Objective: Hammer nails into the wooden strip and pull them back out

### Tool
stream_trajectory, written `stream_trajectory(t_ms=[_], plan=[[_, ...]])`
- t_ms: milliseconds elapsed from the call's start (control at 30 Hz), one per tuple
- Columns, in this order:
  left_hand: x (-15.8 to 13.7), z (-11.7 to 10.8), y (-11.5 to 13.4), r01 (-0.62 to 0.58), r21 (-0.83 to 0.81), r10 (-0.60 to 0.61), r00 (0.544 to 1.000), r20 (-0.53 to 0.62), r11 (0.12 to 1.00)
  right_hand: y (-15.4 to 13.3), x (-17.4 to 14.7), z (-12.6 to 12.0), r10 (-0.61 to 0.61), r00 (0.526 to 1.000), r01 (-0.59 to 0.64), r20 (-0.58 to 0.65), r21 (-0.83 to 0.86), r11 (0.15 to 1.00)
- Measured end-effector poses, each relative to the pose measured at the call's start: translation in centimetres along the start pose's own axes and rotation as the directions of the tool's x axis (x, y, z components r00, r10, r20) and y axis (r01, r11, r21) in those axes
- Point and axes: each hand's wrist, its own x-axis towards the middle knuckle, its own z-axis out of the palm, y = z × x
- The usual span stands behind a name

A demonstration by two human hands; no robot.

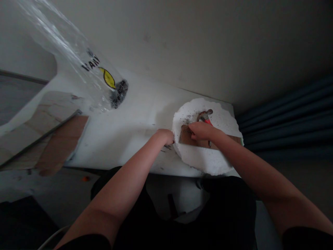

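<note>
A thick, rough-edged white round slab (208, 163), foam-like, lies on the white table. Across it runs a strip of brown cardboard (187, 139) with dark crumbs at its left end. Over that crumbly end my right hand (201, 131) is closed, fingertips pointing down; whatever it pinches is too small or hidden to name. Just behind this hand lies a tool with red on it (208, 121) and a brown rounded end, partly covered. At the slab's left rim my left hand (165, 136) is curled closed, its fingertips turned away from view.
A clear plastic bag (104, 76) with black print and a yellow lemon shape stands at the back left. Marble-patterned boards (47, 118) and a brown piece (62, 146) lie at the left end. A wall rises behind; dark curtains (291, 118) hang right.
</note>
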Motion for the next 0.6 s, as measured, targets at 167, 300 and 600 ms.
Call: stream_trajectory(t_ms=[167, 300, 600], plan=[[-0.1, 0.0, 0.1, 0.006, -0.013, -0.006, 1.000, -0.004, 1.000, 0.0, 0.2, -0.2, -0.007, 1.000, 0.007, 0.016, 0.005, 1.000], [-0.1, 0.1, 0.1, -0.002, -0.023, 0.001, 1.000, -0.022, 1.000, -0.1, 0.2, -0.5, -0.001, 1.000, 0.000, 0.029, 0.019, 1.000], [0.0, 0.1, 0.0, 0.011, -0.003, -0.011, 1.000, -0.013, 1.000, 0.7, -0.8, -0.2, -0.030, 0.999, 0.033, -0.034, 0.071, 0.997]])
